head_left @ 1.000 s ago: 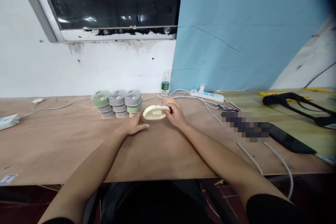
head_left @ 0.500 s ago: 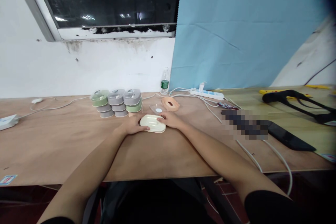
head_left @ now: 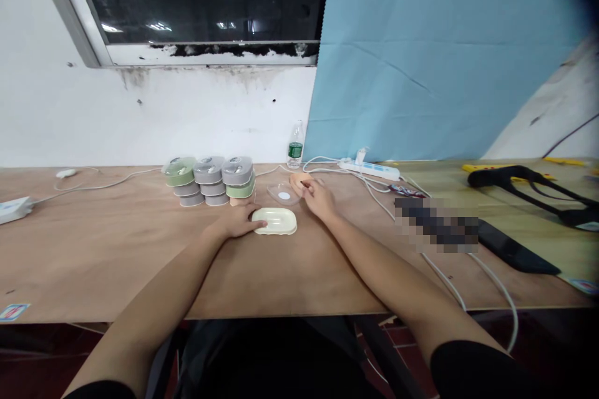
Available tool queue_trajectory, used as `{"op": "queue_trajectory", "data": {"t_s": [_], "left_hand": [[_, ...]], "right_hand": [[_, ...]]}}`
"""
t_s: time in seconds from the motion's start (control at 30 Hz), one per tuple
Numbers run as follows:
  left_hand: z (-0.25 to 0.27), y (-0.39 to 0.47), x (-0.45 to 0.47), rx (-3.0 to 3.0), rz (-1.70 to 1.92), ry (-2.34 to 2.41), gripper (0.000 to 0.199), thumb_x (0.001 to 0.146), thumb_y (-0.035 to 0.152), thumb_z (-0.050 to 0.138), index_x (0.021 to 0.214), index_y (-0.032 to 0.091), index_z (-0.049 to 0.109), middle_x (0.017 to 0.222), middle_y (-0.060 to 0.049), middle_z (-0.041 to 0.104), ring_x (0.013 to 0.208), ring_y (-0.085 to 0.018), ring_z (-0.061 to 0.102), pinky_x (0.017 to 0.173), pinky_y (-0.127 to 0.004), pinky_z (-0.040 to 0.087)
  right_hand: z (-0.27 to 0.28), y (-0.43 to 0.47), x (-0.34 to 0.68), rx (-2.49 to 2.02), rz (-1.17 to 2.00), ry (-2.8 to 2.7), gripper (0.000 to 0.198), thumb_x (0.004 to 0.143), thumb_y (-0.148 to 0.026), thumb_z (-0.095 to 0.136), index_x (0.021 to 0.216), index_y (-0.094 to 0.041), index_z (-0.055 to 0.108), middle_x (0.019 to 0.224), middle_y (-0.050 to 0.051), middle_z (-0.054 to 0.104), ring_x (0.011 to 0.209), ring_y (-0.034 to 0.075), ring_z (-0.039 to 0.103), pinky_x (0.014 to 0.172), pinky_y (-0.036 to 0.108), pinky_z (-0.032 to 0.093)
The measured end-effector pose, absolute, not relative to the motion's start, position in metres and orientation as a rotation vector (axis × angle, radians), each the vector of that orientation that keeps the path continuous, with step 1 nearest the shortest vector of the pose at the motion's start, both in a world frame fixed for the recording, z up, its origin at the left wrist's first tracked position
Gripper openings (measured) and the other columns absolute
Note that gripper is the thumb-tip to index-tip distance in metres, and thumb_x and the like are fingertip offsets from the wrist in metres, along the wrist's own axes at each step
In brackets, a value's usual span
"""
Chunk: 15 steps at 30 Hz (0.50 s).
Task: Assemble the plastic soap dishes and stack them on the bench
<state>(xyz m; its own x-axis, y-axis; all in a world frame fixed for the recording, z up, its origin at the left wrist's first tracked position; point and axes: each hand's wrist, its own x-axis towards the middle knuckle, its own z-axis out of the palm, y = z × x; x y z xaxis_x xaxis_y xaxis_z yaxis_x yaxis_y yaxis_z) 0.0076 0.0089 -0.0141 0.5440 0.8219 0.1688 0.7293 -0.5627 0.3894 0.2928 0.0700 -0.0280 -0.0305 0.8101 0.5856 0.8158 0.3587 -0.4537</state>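
Observation:
A shallow cream oval dish (head_left: 281,222) lies on the table in front of me. My left hand (head_left: 241,220) grips its left end, the thumb over the rim and the other fingers along the far side. Behind the dish, my right hand (head_left: 319,198) pinches a peach-coloured slotted piece (head_left: 298,181) near its slot. That piece is partly hidden by my fingers. Just left of it, a clear plastic lid (head_left: 271,189) with a white round spot lies on the table.
Stacked grey and green boxes with clear tops (head_left: 208,181) stand left of my hands. A water bottle (head_left: 295,146) is by the wall. A white power strip (head_left: 369,168) with cables, a black slab (head_left: 517,248) and a black frame (head_left: 519,177) are at right.
My right hand has left the cream dish and moved away and right onto the peach slotted piece. My left hand still holds the dish. The view has shifted slightly.

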Motion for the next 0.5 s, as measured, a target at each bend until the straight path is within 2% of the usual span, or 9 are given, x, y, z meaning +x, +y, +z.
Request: {"op": "queue_trajectory", "data": {"t_s": [0.1,0.23,0.37,0.5], "left_hand": [[-0.017,0.012,0.007,2.513,0.507,1.296,0.065,0.08,0.067,0.048,0.127,0.023,0.055,0.116,-0.009,0.061,0.099,-0.026,0.058,0.081,-0.034,0.046],[-0.02,0.014,0.007,2.507,0.52,1.328,0.066,0.081,0.064,0.049,0.13,0.021,0.05,0.119,-0.01,0.06,0.099,-0.026,0.059,0.079,-0.034,0.046],[-0.02,0.014,0.007,2.509,0.511,1.319,0.064,0.081,0.063,0.049,0.128,0.02,0.052,0.117,-0.01,0.061,0.099,-0.026,0.059,0.079,-0.034,0.046],[-0.02,0.014,0.006,2.528,0.553,1.287,0.061,0.082,0.061,0.048,0.127,0.019,0.053,0.118,-0.01,0.061,0.101,-0.026,0.059,0.081,-0.034,0.047]], "right_hand": [[-0.032,0.08,0.306,-1.568,0.072,-1.763,0.034,0.086,-0.024,0.046,0.114,-0.017,0.064,0.116,0.012,0.061,0.104,0.023,0.058,0.087,0.032,0.043],[-0.039,0.092,0.317,-1.674,0.235,-1.783,0.031,0.085,-0.035,0.049,0.104,-0.019,0.067,0.107,0.01,0.067,0.093,0.023,0.062,0.076,0.031,0.045],[-0.042,0.098,0.32,-1.69,0.24,-1.74,0.029,0.078,-0.041,0.058,0.093,-0.019,0.069,0.092,0.007,0.069,0.079,0.02,0.062,0.069,0.029,0.044],[-0.042,0.102,0.32,-1.632,0.283,-1.568,0.041,0.067,-0.051,0.066,0.091,-0.018,0.068,0.084,0.006,0.067,0.075,0.02,0.06,0.068,0.029,0.045]]}}
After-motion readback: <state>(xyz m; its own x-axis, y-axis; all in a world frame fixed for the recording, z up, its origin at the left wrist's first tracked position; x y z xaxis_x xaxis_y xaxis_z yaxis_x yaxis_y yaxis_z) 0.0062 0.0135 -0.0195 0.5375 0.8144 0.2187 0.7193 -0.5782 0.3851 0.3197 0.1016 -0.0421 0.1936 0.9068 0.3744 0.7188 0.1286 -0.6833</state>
